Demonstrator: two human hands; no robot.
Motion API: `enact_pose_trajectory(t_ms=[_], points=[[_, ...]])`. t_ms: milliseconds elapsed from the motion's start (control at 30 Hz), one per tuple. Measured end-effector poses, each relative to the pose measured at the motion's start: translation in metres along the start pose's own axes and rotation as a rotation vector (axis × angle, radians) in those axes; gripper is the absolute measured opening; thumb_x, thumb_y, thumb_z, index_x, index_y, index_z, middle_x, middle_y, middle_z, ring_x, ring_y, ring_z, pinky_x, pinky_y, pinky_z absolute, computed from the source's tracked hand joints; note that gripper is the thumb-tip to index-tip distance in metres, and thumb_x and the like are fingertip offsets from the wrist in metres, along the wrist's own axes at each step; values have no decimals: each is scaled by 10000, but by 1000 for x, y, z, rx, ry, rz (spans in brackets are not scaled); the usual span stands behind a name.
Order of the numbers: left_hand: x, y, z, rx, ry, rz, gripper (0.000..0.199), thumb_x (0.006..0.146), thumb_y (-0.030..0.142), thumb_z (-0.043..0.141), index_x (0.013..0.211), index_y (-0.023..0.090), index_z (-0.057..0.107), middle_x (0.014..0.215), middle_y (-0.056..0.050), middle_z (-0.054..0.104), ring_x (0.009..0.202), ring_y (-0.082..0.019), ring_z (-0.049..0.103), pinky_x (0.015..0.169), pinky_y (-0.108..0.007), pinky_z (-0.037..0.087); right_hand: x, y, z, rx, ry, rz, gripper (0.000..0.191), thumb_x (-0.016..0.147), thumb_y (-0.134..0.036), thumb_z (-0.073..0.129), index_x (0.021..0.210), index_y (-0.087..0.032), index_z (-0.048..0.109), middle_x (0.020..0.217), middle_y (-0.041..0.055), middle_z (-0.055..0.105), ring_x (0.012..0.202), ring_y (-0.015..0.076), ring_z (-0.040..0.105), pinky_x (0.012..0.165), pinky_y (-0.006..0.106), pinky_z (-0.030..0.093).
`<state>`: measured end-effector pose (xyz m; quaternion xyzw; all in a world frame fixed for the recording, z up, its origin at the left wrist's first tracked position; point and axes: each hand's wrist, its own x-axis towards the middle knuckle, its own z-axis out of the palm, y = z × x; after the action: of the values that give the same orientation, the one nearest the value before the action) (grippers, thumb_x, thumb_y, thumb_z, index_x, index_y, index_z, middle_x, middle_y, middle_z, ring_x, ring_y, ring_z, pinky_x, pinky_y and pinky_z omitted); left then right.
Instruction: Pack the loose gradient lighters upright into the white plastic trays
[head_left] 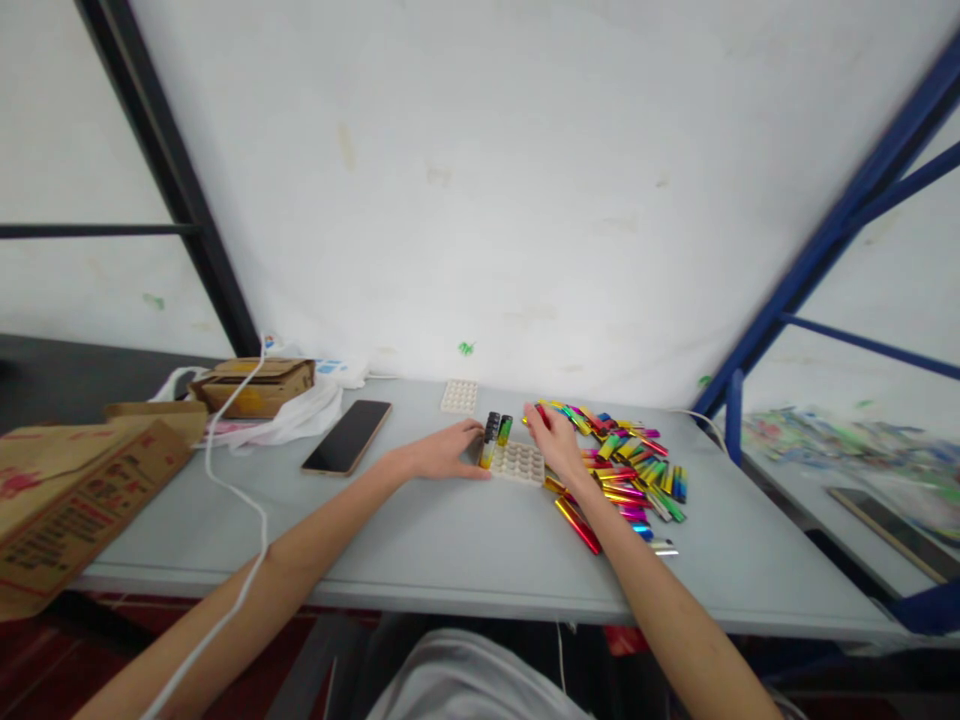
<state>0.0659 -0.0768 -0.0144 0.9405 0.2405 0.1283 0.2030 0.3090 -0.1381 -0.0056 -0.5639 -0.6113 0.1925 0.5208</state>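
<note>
A small off-white tray (519,462) with rows of round sockets lies on the table between my hands. Several shiny tubes (490,440) with black tops, yellow and green on their sides, stand upright along its left side. My left hand (446,450) brackets that left edge, thumb at the front and fingers at the back, curled against the tray. Over the tray's right side, my right hand (553,442) is closed in a pinch on a red shiny tube (543,414), mostly covered by the fingers. A loose pile of metallic coloured tubes (626,468) spreads to the right, partly behind my right forearm.
A second socketed tray (460,396) lies near the wall. To the left are a phone (347,437), a white plastic bag (300,420), a small cardboard box (255,386) and a larger carton (90,490). A white cable (259,510) hangs across my left forearm. A blue frame (810,240) stands at right.
</note>
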Motion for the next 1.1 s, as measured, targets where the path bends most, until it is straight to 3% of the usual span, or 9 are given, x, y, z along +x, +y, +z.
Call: enact_pose_trajectory(t_ms=[133,367,533,700,833,1000,1100], points=[[0,1,0,-14,4,5,737,915,607,745,1439,129,542,1519,-193,540,1421,-341,510,1239,-421,369,-1,1,1,-11,-89,-60,395,1045,-579,422,870,-249,549,700,-9,579,659,198,545,640,308,418],[0,-5,4,2,20,6,753,910,614,747,1456,144,531,1510,-182,546,1402,-338,527,1225,-418,388,0,4,-6,-426,-136,-414,412,1085,-519,439,799,-241,542,860,67,635,861,237,599,821,349,473],[0,-7,5,2,28,15,762,914,628,737,1467,149,523,1507,-179,552,1393,-338,533,1220,-427,392,1,2,-11,-447,-239,-355,422,1101,-475,473,759,-236,536,706,15,633,683,195,578,682,306,416],[0,-5,4,-9,19,16,758,922,606,745,1483,154,510,1535,-174,531,1406,-327,524,1227,-411,382,1,2,-10,-459,-342,-318,352,1086,-371,557,774,-213,595,715,22,693,673,186,618,658,291,398],[0,-5,4,-17,11,19,749,924,596,747,1479,149,514,1538,-175,529,1422,-329,508,1243,-413,362,1,2,-7,-561,-446,-340,259,1095,-332,555,913,-188,669,838,59,751,765,201,672,690,289,419],[0,-3,3,-8,9,26,739,930,595,740,1474,148,519,1531,-179,532,1418,-334,505,1242,-432,365,-1,2,0,-830,-405,-313,278,1096,-417,548,1068,-188,702,997,117,774,913,250,706,708,301,423],[0,-3,3,-6,10,23,745,931,596,737,1475,137,519,1521,-189,536,1419,-336,507,1240,-432,368,-3,-1,0,-849,-409,-300,316,1096,-463,535,1094,-193,698,996,109,778,927,249,711,708,297,422]])
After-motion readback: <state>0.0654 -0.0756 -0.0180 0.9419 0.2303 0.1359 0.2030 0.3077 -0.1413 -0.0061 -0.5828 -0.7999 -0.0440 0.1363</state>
